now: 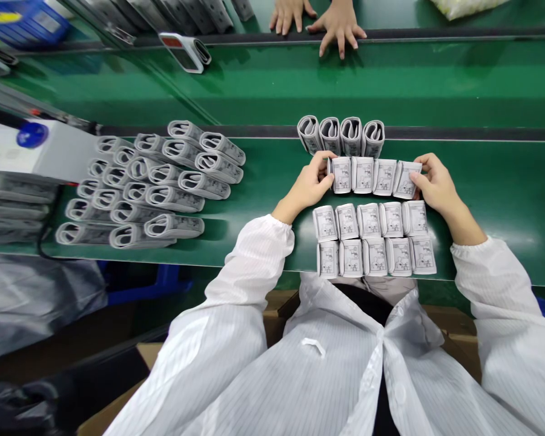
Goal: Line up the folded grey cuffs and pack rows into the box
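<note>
A row of folded grey-white cuffs (362, 175) with printed drawings lies between my two hands. My left hand (312, 180) is closed on the left end of this row, thumb in front and fingers behind. At the right end, my right hand (433, 181) presses the last cuff between thumb and fingers. Just behind the row, several rolled cuffs (351, 134) stand with their coiled ends showing. Nearer my body, two more rows of folded cuffs (369, 220) lie close together on the green table (263, 188).
Many rolled cuffs (175, 198) are grouped on the left of the table. A white box (40, 148) stands beyond them. Across the green belt (413, 79), another person's hands (338, 27) rest at the far edge, near a white device (184, 52).
</note>
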Motion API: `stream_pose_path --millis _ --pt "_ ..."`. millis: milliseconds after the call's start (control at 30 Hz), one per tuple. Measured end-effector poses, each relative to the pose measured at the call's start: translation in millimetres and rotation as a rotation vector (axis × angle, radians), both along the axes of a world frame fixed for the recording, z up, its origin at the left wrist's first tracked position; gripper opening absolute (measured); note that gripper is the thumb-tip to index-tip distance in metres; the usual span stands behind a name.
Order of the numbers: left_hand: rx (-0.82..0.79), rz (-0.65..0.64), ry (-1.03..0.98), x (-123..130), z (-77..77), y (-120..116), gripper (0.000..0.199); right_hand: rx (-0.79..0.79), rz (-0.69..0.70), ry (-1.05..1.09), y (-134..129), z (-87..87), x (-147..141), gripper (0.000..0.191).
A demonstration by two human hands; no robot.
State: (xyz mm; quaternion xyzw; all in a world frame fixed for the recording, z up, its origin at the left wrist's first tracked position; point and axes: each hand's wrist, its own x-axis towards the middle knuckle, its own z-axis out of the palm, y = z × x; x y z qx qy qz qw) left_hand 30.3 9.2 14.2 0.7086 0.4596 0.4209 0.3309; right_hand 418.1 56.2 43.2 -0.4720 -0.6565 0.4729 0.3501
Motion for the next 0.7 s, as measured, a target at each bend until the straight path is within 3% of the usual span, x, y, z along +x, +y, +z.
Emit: stream_pose_path --millis 700 --pt "-0.002 0.019 0.012 -0.6 -1.6 0.4 0.048 -0.013 0.005 -0.002 -2.2 5.2 -2.5 0.069"
